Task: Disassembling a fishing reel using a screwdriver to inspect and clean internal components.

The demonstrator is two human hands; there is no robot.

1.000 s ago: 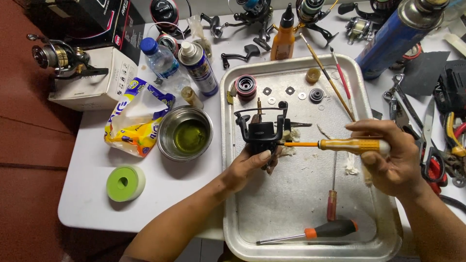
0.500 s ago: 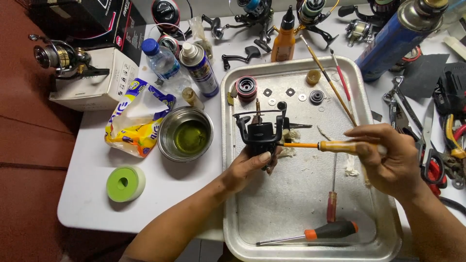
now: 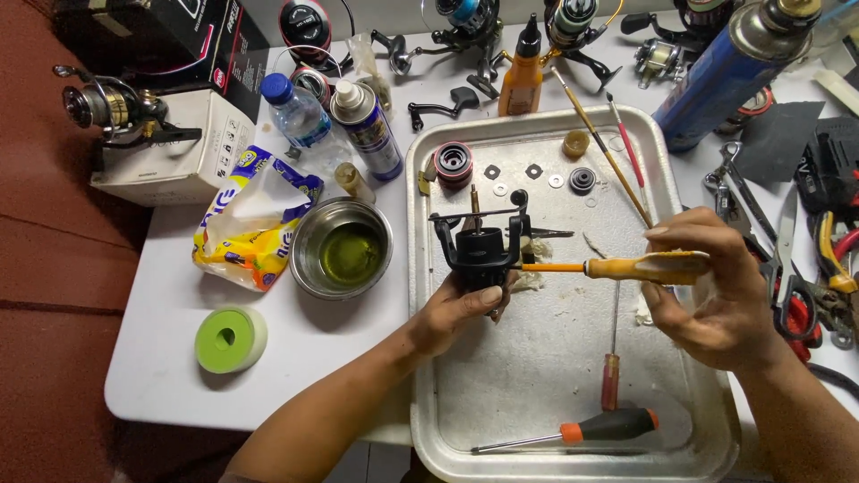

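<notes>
The left hand [image 3: 456,309] has its fingers curled shut around the underside of a black plastic fishing-reel body with a wire bail arm [image 3: 480,243], holding it just above the dented aluminium tray [image 3: 420,295]. The right hand [image 3: 716,295] closes thumb and fingertips on the translucent yellow handle of a screwdriver with an orange shaft [image 3: 626,266]; the tool lies level, its tip meeting the reel's right side.

On the tray floor below lie a red-handled screwdriver [image 3: 610,380] and a black-and-orange one [image 3: 586,431]. At the tray's far end sit a red-and-black spool [image 3: 453,164], small washers [image 3: 534,171] and two thin brushes [image 3: 608,156] leaning across the rim.

Left of the tray stands a steel bowl of yellowish oil [image 3: 343,250], beside a yellow tissue pack [image 3: 253,228], a green tape roll [image 3: 229,339], a spray can [image 3: 365,127] and a water bottle [image 3: 293,112]. A white box [image 3: 183,156] carries another reel [image 3: 112,107]. To the right lie a blue gas canister [image 3: 729,76] and pliers [image 3: 832,264].
</notes>
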